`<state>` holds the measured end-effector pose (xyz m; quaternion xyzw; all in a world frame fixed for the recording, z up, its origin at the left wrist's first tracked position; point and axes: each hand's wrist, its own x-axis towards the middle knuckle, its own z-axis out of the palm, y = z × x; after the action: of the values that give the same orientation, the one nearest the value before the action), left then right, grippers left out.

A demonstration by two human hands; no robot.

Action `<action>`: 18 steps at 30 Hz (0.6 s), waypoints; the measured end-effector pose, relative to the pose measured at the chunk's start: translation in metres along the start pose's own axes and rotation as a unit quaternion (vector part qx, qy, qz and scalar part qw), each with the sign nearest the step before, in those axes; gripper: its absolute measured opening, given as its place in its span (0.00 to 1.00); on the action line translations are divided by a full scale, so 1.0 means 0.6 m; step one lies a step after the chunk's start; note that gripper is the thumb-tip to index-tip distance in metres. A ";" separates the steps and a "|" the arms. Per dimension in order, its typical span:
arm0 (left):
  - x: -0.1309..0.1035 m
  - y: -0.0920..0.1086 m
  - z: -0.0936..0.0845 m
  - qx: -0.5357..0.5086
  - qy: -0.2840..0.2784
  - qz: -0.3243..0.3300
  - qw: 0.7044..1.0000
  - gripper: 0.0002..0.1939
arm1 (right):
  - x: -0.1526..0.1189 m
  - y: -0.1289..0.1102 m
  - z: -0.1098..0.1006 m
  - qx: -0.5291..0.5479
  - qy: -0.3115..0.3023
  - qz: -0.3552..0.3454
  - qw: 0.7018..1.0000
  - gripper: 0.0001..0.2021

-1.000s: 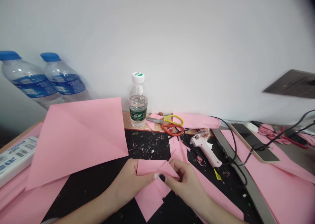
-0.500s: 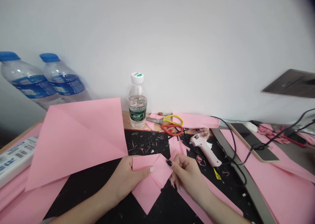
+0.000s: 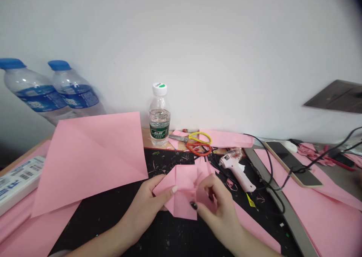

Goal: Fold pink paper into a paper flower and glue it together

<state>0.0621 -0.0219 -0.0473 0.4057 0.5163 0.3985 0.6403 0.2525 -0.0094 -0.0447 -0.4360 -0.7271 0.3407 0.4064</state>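
Note:
A piece of folded pink paper is held over the black mat, with crease lines and layered flaps on its face. My left hand pinches its left side, thumb on top and the other fingers mostly behind. At the right edge, my right hand has its dark-nailed thumb against the paper and its index finger curled over; its other fingers are partly hidden. A large pink sheet lies to the left of my hands.
Behind my hands are a water bottle, scissors and a glue gun with a dark cable. A phone rests on pink sheets at right. Two large bottles and a white box are at left. Paper scraps litter the mat.
The folded paper has been turned, its point no longer facing down towards me, and it sits slightly higher. My right hand has shifted along its right edge and its grip has changed.

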 end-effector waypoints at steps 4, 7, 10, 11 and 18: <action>-0.004 -0.005 0.009 -0.052 -0.030 -0.019 0.998 0.11 | -0.006 -0.002 0.011 -0.023 -0.026 0.010 0.999 0.06; -0.007 -0.004 0.011 -0.090 -0.074 -0.052 0.992 0.15 | -0.001 0.006 0.014 -0.018 0.005 0.019 1.000 0.10; -0.009 0.000 0.010 -0.113 -0.112 -0.097 0.982 0.22 | 0.004 0.011 0.010 -0.026 0.040 -0.014 0.999 0.12; -0.010 0.001 0.009 -0.113 -0.119 -0.108 0.980 0.24 | 0.005 0.012 0.008 -0.035 0.046 -0.030 0.998 0.12; -0.006 0.002 0.007 -0.132 -0.118 -0.121 0.977 0.19 | 0.002 0.012 -0.003 -0.132 0.030 -0.161 0.978 0.07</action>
<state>0.0659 -0.0254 -0.0441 0.2965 0.4256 0.3322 0.7878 0.2565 -0.0052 -0.0499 -0.3731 -0.8138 0.1583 0.4164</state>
